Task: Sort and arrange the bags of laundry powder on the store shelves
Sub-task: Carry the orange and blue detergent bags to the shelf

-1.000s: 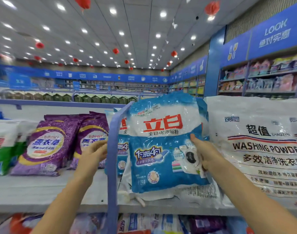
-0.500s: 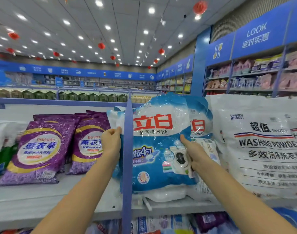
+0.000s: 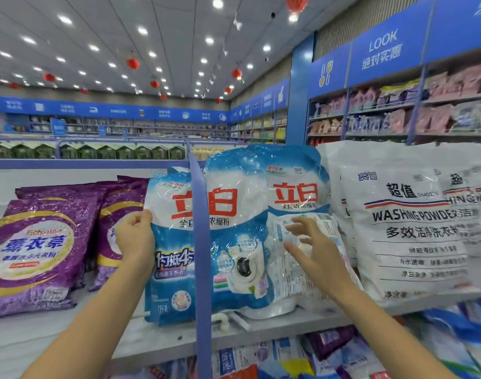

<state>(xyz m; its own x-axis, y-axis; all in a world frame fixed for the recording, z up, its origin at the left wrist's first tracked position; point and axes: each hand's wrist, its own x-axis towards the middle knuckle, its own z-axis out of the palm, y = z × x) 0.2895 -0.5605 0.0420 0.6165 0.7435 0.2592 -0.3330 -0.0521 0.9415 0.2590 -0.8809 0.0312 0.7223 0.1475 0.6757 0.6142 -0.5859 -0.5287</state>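
A blue and white bag of laundry powder (image 3: 231, 236) with red characters stands upright on the white shelf (image 3: 261, 328), straddling a blue upright post (image 3: 202, 242). My left hand (image 3: 135, 237) grips its left edge. A second blue bag (image 3: 296, 192) stands behind it to the right. A clear-wrapped flat bag (image 3: 285, 274) leans in front of that one. My right hand (image 3: 315, 253) hovers over it with fingers spread, and I cannot tell if it touches.
Two purple powder bags (image 3: 39, 250) stand on the shelf to the left. Large white washing powder sacks (image 3: 408, 225) fill the right. More bags lie on the lower shelf (image 3: 302, 354). Stocked aisles run behind.
My left hand came across from the purple bags and took the blue bag's left edge. My right hand let go of the bag's right side and opened.
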